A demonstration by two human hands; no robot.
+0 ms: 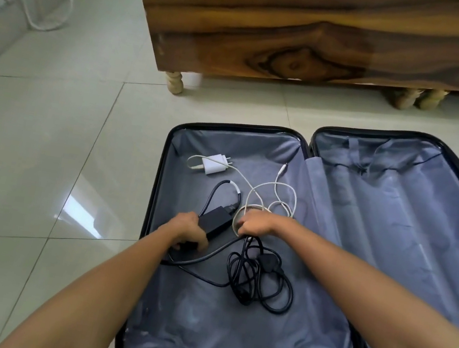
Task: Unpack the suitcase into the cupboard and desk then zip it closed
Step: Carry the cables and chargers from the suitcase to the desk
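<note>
A black suitcase [155, 192] lies open flat on the floor, both halves lined in grey-blue cloth. In its left half my left hand [190, 229] grips a black power adapter brick [216, 220]. Beside it my right hand [256, 224] closes around a bundle of black cord [258, 282] and a loop of white cable [276, 194]. A white charger plug [217, 164] lies further back in the same half, joined to the white cable. The right half of the suitcase [397, 217] holds only straps.
A wooden bed frame [276, 30] with turned legs stands just beyond the suitcase. Pale floor tiles [42, 157] stretch to the left. White and dark cables [52, 7] trail along the wall at the far left.
</note>
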